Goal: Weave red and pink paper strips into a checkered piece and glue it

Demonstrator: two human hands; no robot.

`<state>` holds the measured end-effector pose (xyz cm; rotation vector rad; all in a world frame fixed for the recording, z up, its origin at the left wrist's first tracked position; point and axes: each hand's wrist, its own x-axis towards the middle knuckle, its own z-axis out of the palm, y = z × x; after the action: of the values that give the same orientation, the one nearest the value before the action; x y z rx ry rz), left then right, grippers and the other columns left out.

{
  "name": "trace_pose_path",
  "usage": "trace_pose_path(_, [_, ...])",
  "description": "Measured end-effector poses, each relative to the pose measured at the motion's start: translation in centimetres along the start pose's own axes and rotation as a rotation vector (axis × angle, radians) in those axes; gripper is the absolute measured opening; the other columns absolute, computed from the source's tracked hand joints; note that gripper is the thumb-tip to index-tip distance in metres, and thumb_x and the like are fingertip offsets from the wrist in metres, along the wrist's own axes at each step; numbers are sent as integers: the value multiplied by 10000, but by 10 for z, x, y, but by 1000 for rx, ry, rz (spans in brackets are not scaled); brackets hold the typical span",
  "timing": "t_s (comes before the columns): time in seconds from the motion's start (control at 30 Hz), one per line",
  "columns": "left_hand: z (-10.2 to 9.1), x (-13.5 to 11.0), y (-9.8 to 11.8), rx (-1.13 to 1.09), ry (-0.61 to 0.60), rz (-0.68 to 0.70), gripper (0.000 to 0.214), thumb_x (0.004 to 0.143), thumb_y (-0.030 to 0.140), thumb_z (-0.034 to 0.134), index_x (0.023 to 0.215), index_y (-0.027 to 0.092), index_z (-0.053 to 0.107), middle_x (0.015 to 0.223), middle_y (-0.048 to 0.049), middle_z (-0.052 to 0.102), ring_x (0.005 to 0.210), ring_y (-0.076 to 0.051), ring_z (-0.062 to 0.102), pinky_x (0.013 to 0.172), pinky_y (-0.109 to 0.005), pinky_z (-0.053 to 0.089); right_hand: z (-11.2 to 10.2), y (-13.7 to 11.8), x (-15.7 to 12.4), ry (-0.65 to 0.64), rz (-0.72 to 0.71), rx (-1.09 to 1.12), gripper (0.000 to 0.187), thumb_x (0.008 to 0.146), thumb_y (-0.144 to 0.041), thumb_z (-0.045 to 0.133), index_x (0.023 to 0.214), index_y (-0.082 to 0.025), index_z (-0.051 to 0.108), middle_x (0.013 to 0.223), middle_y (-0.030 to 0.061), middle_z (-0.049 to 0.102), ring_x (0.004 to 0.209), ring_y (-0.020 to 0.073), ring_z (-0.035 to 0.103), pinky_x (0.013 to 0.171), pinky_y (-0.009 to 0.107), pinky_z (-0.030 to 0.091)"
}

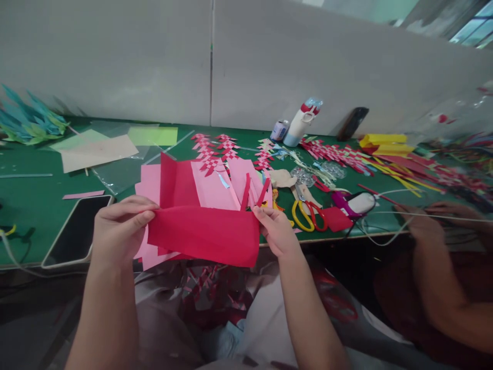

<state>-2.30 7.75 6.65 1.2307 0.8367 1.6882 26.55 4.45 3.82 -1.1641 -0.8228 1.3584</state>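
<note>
My left hand (122,226) pinches the upper left corner of a red sheet of paper (204,231). The opposite upper corner is held between the thumb and fingers of my right hand (275,228). Stretched between both hands, the sheet hangs at the table's front edge, over my lap. Behind it lie pink paper sheets (215,182), another red piece (179,182) standing partly upright, and narrow red strips (245,192) close to my right fingertips. Woven pink-and-red paper strips (208,154) rest farther back.
Scissors with yellow and red handles (308,213) lie right of my hands. A phone (77,228) sits at left. A bottle (302,123) and a can (279,130) stand near the grey partition (154,61). At right, a co-worker's hands (419,221) are over the green table (31,205).
</note>
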Motion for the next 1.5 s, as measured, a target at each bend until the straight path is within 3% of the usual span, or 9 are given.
trace_pose_path(0.17, [-5,1,-3,80,-10,22,173,520,173,872,648,219,766,662,-37,719,657,-139,655,572,-226,514,3,-5,-1,13,2,0,378,638,-479,783,563,-169,579,491,-48,483,448,70,388,426,212,312])
trace_pose_path(0.33, [-1,0,-5,177,115,107,181,537,97,824,643,231,765,653,-8,731,624,-118,644,609,-228,510,1,-7,0,-3,-28,-70,408,679,-514,732,564,-174,539,477,-57,466,416,64,369,399,208,288])
trace_pose_path(0.47, [3,-2,-4,216,135,194,220,563,70,797,679,256,772,648,13,729,614,-118,640,598,-236,495,-7,-15,3,-69,-60,-453,430,789,-540,618,565,-181,542,485,-30,499,433,98,437,443,235,350])
trace_pose_path(0.6, [11,-9,0,305,104,235,219,589,78,793,697,268,774,659,12,726,612,-133,635,575,-259,482,9,-37,-7,233,-508,-989,256,878,-385,556,818,-178,694,787,66,695,742,194,621,700,315,472])
trace_pose_path(0.67, [19,-12,3,340,92,238,182,599,111,797,686,270,773,663,7,728,619,-147,637,583,-277,490,29,-45,-16,155,-722,-1031,217,895,-349,561,920,-187,702,904,70,716,872,201,636,821,327,475])
trace_pose_path(0.77, [29,-17,7,397,86,182,157,594,144,813,677,271,773,676,3,731,627,-156,639,612,-294,503,60,-49,-28,-92,-838,-978,271,857,-426,630,993,-201,694,986,56,719,973,187,630,919,310,459])
trace_pose_path(0.93, [35,-21,6,376,13,175,165,617,148,807,710,281,778,690,-3,730,641,-160,636,619,-298,501,84,-40,-29,-242,-838,-944,224,875,-376,624,1002,-202,686,996,37,714,963,167,619,901,301,460])
trace_pose_path(1.23, [27,-22,0,420,-75,71,132,649,189,794,760,256,769,710,-12,725,653,-159,644,582,-251,503,82,-37,-20,-282,-776,-937,110,892,-247,598,841,-186,674,861,26,710,846,155,634,794,281,471])
trace_pose_path(1.5, [26,-19,3,511,-402,-26,76,690,214,767,748,264,770,715,-33,723,653,-170,651,589,-251,518,80,-38,-15,-420,-671,-974,103,875,-171,588,821,-197,673,864,19,717,844,159,633,788,285,463])
